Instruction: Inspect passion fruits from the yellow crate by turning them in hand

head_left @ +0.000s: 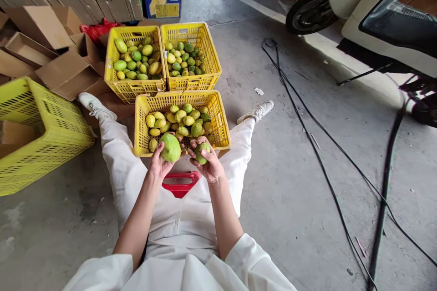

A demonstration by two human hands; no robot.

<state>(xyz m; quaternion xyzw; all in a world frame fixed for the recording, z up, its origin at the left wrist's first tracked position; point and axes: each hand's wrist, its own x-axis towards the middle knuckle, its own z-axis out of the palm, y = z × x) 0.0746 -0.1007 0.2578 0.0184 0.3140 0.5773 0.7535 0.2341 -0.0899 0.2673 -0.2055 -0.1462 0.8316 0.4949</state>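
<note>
With the dial centred between the two hands, the work is held just short of the near crate. A large green fruit (170, 147) is held in the left grip (159, 162), its fingers wrapped around the sides and the rounded top left exposed. A smaller green fruit (202, 153) is held in the right grip (212, 164) – enclosed by thumb and fingers and partly covered by them. The two fruits are kept side by side, near each other but apart.

At 12 o'clock, just beyond, the near crate (224, 120) is set between the outstretched legs, and its floor is partly covered by yellow and green fruits (188, 121). Behind it, two more yellow crates are placed side by side: the far left crate (133, 87) at 11 o'clock and the far right crate (191, 83) at 12, both loaded with similar fruits.

At 9 o'clock a yellow-green crate (64, 122) is seen, with cardboard inside. Open cardboard boxes (64, 72) are heaped at 10 o'clock. A scooter (362, 22) is parked at 2 o'clock, and black cables (307, 135) are strewn across the concrete floor (273, 182) around 3. A red stool (180, 189) is partly seen at 6 – between the white-trousered thighs.
</note>
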